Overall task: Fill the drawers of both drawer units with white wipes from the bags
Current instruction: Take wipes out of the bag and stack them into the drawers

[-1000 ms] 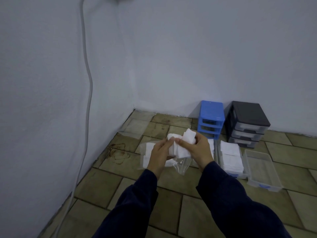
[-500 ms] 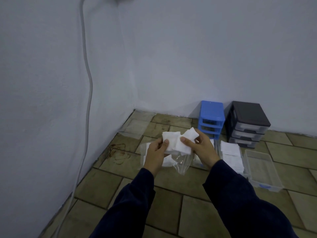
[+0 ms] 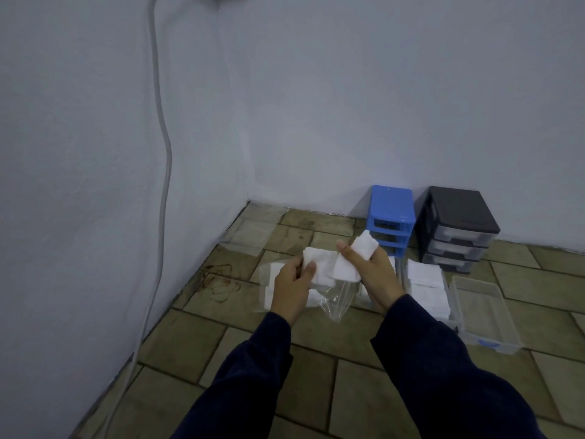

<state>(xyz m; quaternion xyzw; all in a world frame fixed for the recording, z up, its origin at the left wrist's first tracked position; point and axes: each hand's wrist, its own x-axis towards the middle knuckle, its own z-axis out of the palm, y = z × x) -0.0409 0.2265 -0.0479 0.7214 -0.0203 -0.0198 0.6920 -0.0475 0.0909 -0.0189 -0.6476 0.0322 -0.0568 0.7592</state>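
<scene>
White wipes point(image 3: 346, 264) fill both hands above the tiled floor point(image 3: 357, 375): the right hand point(image 3: 376, 274) pinches a folded bunch, and the left hand point(image 3: 292, 288) grips a second bunch point(image 3: 319, 263) along with a clear plastic bag point(image 3: 337, 299) hanging below. More wipes lie in another bag point(image 3: 269, 288) on the floor by the left hand. Right of the hands, a wipe-filled drawer point(image 3: 425, 285) sits beside an empty clear drawer point(image 3: 481, 315). Behind, a blue drawer unit point(image 3: 391, 213) and a black drawer unit point(image 3: 459, 226) stand against the wall point(image 3: 348, 106).
</scene>
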